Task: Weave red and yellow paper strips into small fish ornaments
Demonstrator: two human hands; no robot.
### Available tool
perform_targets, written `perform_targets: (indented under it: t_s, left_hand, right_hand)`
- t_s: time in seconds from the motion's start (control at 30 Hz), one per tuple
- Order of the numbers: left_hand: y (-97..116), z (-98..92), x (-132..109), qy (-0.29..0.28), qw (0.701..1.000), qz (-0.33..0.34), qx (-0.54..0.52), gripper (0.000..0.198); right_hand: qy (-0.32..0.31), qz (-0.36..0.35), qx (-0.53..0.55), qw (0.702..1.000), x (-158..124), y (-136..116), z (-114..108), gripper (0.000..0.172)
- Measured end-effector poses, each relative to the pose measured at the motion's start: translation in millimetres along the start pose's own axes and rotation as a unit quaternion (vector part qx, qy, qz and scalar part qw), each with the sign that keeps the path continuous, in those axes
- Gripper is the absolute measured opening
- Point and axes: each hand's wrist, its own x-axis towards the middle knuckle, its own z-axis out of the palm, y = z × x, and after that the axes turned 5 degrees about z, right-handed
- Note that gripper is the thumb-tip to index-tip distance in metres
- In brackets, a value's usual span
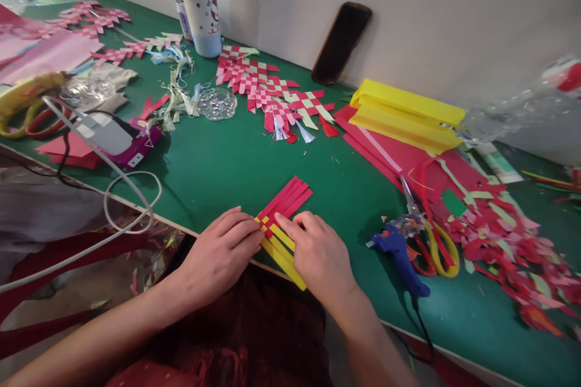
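Observation:
Red and yellow paper strips (289, 198) cross in a small checkered weave near the table's front edge. Their red ends point up and right, and the yellow ends (285, 261) fan down and right. My left hand (226, 246) grips the weave's left edge, its fingers together on the paper and its thumb hidden. On the other side, my right hand (318, 254) presses an index fingertip on the weave. Its other fingers curl in at the yellow strips, and their tips are hidden.
Finished woven fish shapes (267, 87) lie at the back. To the right are a blue glue gun (399, 254), scissors (447, 251) and paper scraps (512, 248). A phone (341, 42) leans on the wall beside a bottle (202, 11). A white cable (131, 181) hangs over the left edge.

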Motion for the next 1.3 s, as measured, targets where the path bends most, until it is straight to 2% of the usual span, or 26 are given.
perform_targets:
  t_s: [0.07, 0.27, 0.33, 0.43, 0.53, 0.63, 0.73, 0.9, 1.03, 1.17, 1.3]
  left_hand:
    - [0.7, -0.7, -0.1, 0.002, 1.0, -0.011, 0.018, 0.022]
    - [-3.3, 1.3, 4.3, -0.038, 0.999, -0.002, 0.032, 0.029]
    - [-5.5, 1.4, 7.0, -0.038, 0.999, -0.004, 0.019, 0.026]
    - [-8.7, 0.2, 14.5, -0.021, 1.0, -0.01, -0.008, 0.021]
    - [-10.4, 0.5, 24.1, -0.026, 0.999, -0.025, -0.016, 0.026]
    - [-9.6, 4.0, 30.9, -0.07, 0.997, -0.043, -0.006, 0.029]
    - [-8.4, 8.3, 32.6, -0.098, 0.994, -0.039, 0.0, 0.026]
    - [-8.6, 12.9, 31.2, -0.076, 0.997, -0.028, -0.015, 0.02]
    - [-8.2, 13.2, 32.2, -0.036, 0.997, -0.064, -0.025, 0.012]
    - [-7.3, 10.5, 33.9, -0.015, 0.994, -0.095, -0.051, 0.016]
    - [-7.1, 9.9, 34.0, -0.006, 0.993, -0.103, -0.053, 0.028]
  right_hand:
    - [0.0, 0.003, 0.003, 1.0, 0.9, 0.3, -0.3, 0.052]
    - [-0.016, 0.011, -0.001, 1.0, -0.9, -3.3, -2.0, 0.052]
    - [-0.031, 0.009, 0.004, 0.999, -4.5, -5.9, -5.4, 0.048]
    - [-0.053, -0.011, 0.069, 0.996, -8.5, -6.4, -12.1, 0.036]
    - [0.003, -0.015, 0.112, 0.994, -3.4, 1.5, -17.7, 0.029]
    - [0.081, -0.014, 0.072, 0.994, 13.0, 15.9, -21.3, 0.029]
    - [0.098, -0.028, 0.034, 0.994, 33.4, 31.1, -22.4, 0.029]
    - [0.087, -0.041, 0.053, 0.994, 54.3, 49.3, -15.0, 0.026]
    - [0.089, -0.043, 0.076, 0.992, 57.3, 54.3, -8.8, 0.018]
    - [0.086, -0.055, 0.093, 0.99, 56.8, 56.1, -10.5, 0.016]
    - [0.084, -0.077, 0.095, 0.989, 52.9, 57.8, -18.8, 0.014]
